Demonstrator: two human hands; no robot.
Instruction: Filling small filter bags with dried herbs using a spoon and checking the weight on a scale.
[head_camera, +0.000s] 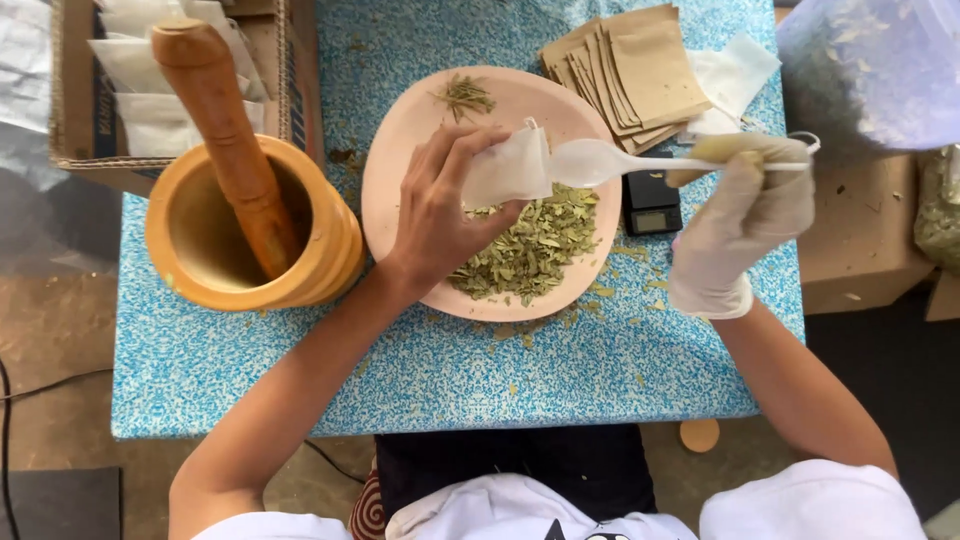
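Blue-speckled covering spreads over the counter (420, 370) below you. At the centre of the frame, your bare left hand (440, 215) pinches a small white filter bag (510, 168) between thumb and fingers, held over the pink plate (400, 150). Your gloved right hand (740, 215) is closed around the handle of a white plastic spoon (600, 162), whose bowl sits right at the bag's mouth. A heap of dried green leaves (530, 250) lies on the plate just under the bag, with a few sprigs (464, 96) near the plate's top rim. A small black scale (652, 205) sits just right of the plate, a fan of brown paper envelopes (630, 70) above it. At the left stands a wooden mortar (200, 250) with its pestle (225, 130) leaning inside, a cardboard box (75, 100) behind it.
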